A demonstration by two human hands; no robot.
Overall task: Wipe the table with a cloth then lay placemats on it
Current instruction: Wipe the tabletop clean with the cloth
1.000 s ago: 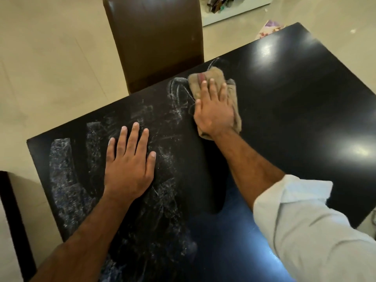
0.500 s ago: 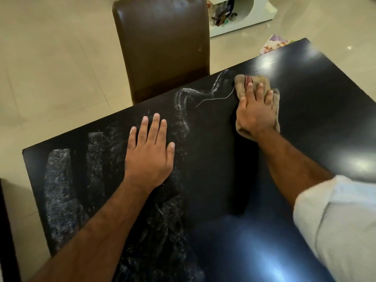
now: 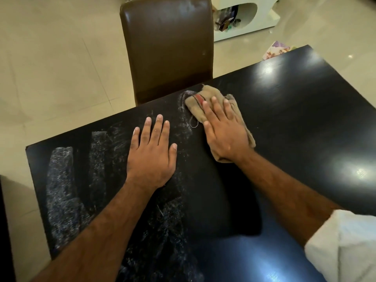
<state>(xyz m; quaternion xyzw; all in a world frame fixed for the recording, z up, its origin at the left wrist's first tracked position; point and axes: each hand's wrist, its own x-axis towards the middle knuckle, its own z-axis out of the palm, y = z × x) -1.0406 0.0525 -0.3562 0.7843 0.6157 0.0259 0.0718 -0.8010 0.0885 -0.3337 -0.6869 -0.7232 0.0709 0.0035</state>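
A glossy black table (image 3: 305,123) carries whitish dusty streaks over its left half. A crumpled tan cloth (image 3: 198,106) with a red stripe lies near the far edge, a loose thread trailing from it. My right hand (image 3: 223,131) presses flat on the cloth with straight fingers. My left hand (image 3: 151,149) rests flat on the tabletop, just left of the cloth, fingers spread and holding nothing. No placemats are in view.
A brown leather chair (image 3: 166,43) stands against the table's far edge, right behind the cloth. A white low shelf unit (image 3: 244,19) with clutter sits on the beige tiled floor beyond. A floral item (image 3: 276,49) lies on the floor by the far corner.
My right hand has slid the cloth back leftward along the far edge, toward my left hand. The left hand has stayed flat on the table.
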